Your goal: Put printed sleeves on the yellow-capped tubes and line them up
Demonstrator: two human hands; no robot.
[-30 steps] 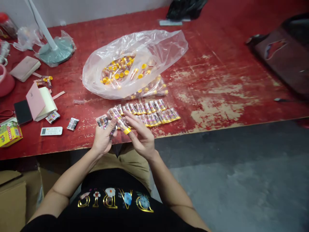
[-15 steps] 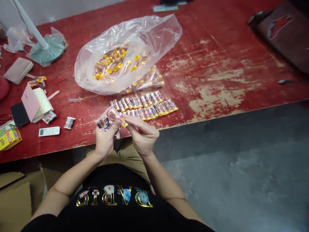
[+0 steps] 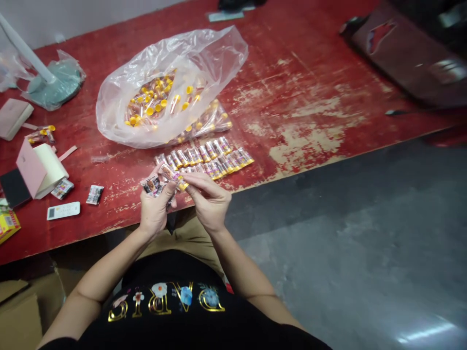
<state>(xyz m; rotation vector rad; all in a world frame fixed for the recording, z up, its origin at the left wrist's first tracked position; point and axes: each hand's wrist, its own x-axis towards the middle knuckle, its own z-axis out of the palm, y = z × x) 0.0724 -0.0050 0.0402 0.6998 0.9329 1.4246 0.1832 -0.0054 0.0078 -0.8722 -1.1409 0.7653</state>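
While hands (image 3: 153, 209) (image 3: 212, 204) pinch, clear cylindrical tube (image 3: 170, 174)

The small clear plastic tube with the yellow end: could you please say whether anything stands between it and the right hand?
Nothing visible does: the right hand meets the clear tube at its yellow end.

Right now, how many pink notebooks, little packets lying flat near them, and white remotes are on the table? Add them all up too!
Pink notebooks: 2 (one closed, one open)
Little packets: 2
White remote: 1
Total: 5
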